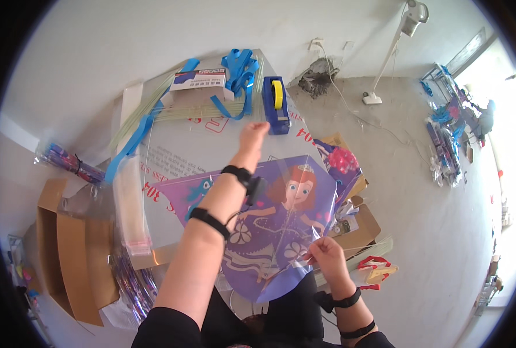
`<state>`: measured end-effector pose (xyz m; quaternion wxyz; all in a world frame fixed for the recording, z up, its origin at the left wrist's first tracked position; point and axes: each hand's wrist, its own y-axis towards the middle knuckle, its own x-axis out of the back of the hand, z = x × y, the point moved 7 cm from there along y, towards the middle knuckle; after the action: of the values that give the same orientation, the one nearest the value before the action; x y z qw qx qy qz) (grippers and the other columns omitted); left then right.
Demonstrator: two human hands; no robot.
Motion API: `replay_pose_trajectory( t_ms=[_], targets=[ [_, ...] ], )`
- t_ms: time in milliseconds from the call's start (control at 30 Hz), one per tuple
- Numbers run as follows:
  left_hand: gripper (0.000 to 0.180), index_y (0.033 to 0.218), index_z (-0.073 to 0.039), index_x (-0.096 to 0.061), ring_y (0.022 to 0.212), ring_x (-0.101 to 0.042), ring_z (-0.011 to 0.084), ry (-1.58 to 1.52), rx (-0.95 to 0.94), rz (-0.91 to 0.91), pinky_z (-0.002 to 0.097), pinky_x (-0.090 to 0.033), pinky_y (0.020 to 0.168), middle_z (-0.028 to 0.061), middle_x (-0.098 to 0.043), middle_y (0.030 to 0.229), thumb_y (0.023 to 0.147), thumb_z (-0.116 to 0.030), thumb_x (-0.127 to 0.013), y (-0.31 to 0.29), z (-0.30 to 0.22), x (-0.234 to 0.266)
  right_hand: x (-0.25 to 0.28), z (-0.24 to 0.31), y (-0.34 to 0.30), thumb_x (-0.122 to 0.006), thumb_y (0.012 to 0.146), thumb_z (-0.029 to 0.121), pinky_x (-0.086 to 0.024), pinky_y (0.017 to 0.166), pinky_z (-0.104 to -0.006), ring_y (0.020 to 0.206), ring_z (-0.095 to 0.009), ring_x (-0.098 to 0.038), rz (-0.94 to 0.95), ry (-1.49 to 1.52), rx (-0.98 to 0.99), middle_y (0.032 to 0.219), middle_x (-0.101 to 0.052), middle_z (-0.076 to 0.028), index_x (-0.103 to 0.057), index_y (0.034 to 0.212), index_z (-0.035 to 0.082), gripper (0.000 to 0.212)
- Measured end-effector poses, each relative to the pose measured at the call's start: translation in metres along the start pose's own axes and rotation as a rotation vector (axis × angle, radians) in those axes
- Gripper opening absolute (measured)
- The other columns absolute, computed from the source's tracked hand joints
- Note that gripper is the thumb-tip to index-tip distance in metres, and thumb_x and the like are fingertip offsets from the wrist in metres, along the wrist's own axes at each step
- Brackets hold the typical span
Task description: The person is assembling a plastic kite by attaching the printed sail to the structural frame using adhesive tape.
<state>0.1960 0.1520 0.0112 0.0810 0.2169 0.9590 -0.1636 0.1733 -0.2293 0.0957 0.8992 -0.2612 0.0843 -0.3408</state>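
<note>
A purple kite sail [258, 232], printed with a red-haired princess figure, lies over the near part of the table and hangs past its edge toward my lap. My right hand [325, 255] pinches the sail's right edge, where a pale, shiny bit sticks up by the fingertips. Stretched across the sail, my left arm brings my left hand [254, 139] close to a blue tape dispenser [278, 119] with a yellow roll core. The left fingers look curled together, and whatever is between them is hidden.
Blue ribbon [240, 66], thin pale rods [130, 124] and a small white box [197, 81] lie on the table's far side. Open cardboard boxes stand left [72, 261] and right [359, 232]. A stick vacuum [379, 81] leans against the wall; bundled kites [443, 151] stand right.
</note>
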Motion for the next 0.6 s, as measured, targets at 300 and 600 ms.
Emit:
replay_pose_trajectory(
  t_ms=[300,600],
  targets=[
    [0.005,0.089,-0.011,-0.062,0.076,-0.058,0.0123,-0.733,0.025,0.113,0.0269,-0.046,0.069,0.0015,-0.062,0.084,0.088,-0.007,-0.064,-0.129,-0.061,0.188,0.005,0.086,0.039,-0.059,0.089,0.003,-0.044,0.056,-0.0212,0.061,-0.006,-0.054,0.122,-0.427,0.249,0.069,-0.059,0.0,-0.059,0.087,0.0,0.004],
    [0.006,0.089,-0.012,-0.061,0.082,-0.058,0.013,-1.049,-0.135,-0.05,0.0265,-0.045,0.075,-0.0002,-0.062,0.09,0.089,-0.006,-0.062,-0.16,-0.021,0.282,-0.088,0.12,0.127,-0.061,0.082,0.005,-0.048,0.056,-0.0255,0.062,-0.013,-0.059,0.273,-0.665,0.371,0.07,-0.06,-0.006,-0.062,0.096,-0.002,0.015]
  ],
)
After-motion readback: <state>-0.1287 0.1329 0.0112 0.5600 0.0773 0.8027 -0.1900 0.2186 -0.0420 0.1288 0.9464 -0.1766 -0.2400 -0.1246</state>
